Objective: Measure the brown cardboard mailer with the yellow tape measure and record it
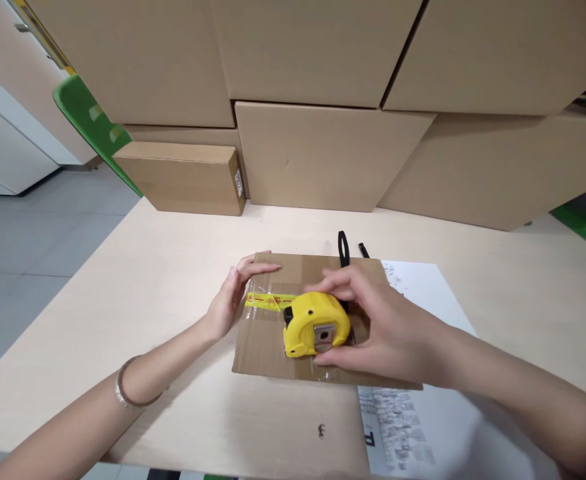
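Observation:
A small brown cardboard box (267, 357), with clear tape and a strip of yellow printed tape (263, 301) across its top, is in front of me. My left hand (233, 293) grips its left edge, one finger reaching over the top. A yellow tape measure (300, 310) with a black button is over the box's top, its metal belt clip facing up. My right hand (373, 320) is closed around it from the right, thumb at the near side and fingers at the far side. A black strap loop (343, 248) sticks out past the box's far edge.
Printed white paper (397, 433) lies under and right of the box. Beyond the box is a thin black object (363, 250), partly hidden. Large stacked cartons (323, 157) line the table's back, with a flat carton (193, 180) at left beside a green panel (87, 120).

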`<state>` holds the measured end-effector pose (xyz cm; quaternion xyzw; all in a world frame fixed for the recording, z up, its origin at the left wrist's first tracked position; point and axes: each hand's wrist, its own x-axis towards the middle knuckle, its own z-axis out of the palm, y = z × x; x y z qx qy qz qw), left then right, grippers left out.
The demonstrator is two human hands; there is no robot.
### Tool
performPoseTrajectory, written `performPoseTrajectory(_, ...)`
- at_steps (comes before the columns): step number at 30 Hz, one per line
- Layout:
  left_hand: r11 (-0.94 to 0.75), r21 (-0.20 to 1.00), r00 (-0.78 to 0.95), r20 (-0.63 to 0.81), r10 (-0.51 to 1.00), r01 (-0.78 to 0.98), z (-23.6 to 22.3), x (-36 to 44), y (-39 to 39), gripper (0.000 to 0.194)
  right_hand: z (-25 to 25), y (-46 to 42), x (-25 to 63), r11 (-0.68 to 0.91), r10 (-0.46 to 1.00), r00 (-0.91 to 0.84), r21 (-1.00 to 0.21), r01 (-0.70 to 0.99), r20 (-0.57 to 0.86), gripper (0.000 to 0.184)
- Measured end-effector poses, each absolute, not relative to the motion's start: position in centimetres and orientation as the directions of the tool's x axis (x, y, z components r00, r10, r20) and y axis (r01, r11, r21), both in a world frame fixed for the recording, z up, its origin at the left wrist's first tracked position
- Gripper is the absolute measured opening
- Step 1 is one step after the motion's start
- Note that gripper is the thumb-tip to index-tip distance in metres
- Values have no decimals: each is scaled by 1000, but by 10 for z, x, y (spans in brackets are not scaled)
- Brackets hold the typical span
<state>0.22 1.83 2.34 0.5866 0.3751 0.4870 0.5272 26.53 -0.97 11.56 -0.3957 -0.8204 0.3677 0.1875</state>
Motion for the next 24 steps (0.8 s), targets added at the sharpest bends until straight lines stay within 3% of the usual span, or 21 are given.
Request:
performPoseTrajectory(2, -159, 985, 235, 172, 957, -72, 22, 2, 19, 64, 125, -8, 256, 367, 779, -627, -820, 440, 12, 58)
performPoseTrajectory(4, -133, 981, 244, 165, 956, -141, 21, 1, 19, 64, 133, -4, 243, 451, 739, -669, -800, 397, 84, 65)
performPoseTrajectory(7, -50, 941, 275, 149, 950, -335, 22, 4, 19, 62, 140, 5, 221, 626, 657, -744, -640, 447, 123, 73)
performPoseTrajectory(10, -19, 916, 283, 143, 948, -402, 24, 7, 19, 61, 143, 11, 204, 717, 617, -783, -464, 520, 76, 61)
performPoseTrajectory(14, -71, 951, 262, 154, 953, -300, 20, 2, 21, 67, 142, 7, 204, 712, 653, -752, -417, 565, 95, 54)
performPoseTrajectory(18, -327, 945, 394, 302, 868, -4, 17, -12, 27, 49, 134, -1, 238, 660, 706, -689, -502, 559, 161, 38)
performPoseTrajectory(20, -404, 911, 442, 330, 834, 82, 19, -16, 29, 45, 131, -6, 268, 569, 772, -627, -559, 604, 108, 35)
performPoseTrajectory(24, -427, 902, 470, 350, 810, 63, 22, -17, 32, 45, 129, -18, 342, 358, 894, -447, -580, 731, -11, 39)
